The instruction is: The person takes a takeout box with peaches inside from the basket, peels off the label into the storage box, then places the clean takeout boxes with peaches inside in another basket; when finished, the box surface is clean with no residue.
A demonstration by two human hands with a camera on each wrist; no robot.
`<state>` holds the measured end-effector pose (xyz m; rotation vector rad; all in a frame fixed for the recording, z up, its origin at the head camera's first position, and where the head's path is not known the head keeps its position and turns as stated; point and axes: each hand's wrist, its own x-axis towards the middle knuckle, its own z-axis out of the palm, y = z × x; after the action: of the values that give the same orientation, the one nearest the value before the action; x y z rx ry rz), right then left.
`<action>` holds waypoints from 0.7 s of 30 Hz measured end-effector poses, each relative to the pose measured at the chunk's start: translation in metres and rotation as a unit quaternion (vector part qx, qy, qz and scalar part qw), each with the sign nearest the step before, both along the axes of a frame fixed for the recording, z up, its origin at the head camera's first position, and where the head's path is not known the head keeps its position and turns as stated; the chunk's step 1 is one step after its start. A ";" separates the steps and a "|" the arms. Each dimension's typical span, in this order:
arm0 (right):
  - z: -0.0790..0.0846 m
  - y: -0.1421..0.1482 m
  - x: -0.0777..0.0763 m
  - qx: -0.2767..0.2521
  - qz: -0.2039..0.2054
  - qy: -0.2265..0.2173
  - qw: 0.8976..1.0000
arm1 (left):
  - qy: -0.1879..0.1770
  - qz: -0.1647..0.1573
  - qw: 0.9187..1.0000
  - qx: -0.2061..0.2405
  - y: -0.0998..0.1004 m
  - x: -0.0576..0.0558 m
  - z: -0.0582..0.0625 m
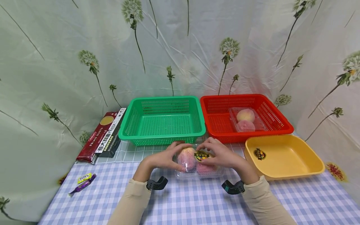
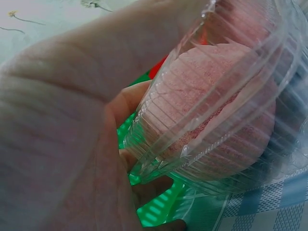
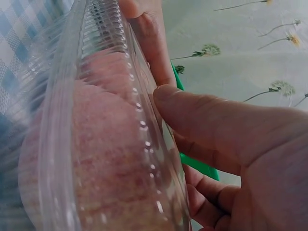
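Note:
A clear plastic clamshell box (image 1: 185,177) of pink-yellow peaches (image 1: 187,158) lies on the checked cloth in front of the green basket. My left hand (image 1: 168,157) grips its left end, thumb on the near side and fingers at the far side. In the left wrist view a peach (image 2: 211,110) shows through the ribbed wall. Across the lid sits a black and gold label (image 1: 201,155). My right hand (image 1: 222,153) holds the lid's right part, thumb and forefinger beside that label. The right wrist view shows the thumb (image 3: 192,113) against the lid's edge.
Behind stand a green basket (image 1: 166,137) and a red basket (image 1: 247,135) with another peach box (image 1: 246,120) in it. A yellow tub (image 1: 289,156) at right bears a similar label (image 1: 259,154). Pasta packs (image 1: 101,134) and small wrapped sweets (image 1: 83,182) lie at left.

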<state>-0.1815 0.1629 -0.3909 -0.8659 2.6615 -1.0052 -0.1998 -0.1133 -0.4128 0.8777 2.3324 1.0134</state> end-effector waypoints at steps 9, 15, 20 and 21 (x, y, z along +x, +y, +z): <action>0.000 -0.004 0.002 0.012 -0.012 0.014 1.000 | -0.001 -0.001 1.000 0.001 0.001 -0.001 -0.001; 0.002 -0.006 0.003 0.031 -0.017 0.044 0.998 | -0.007 0.003 1.000 0.003 0.001 -0.001 -0.001; 0.004 -0.006 0.002 0.048 -0.017 0.063 0.997 | -0.011 0.004 1.000 0.007 0.001 -0.001 -0.001; 0.004 -0.006 0.002 0.051 -0.016 0.067 0.996 | -0.013 0.004 1.000 0.009 0.000 -0.001 0.000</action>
<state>-0.1793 0.1569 -0.3871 -0.9035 2.8179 -0.8377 -0.2004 -0.1128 -0.4133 0.8573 2.3102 1.0433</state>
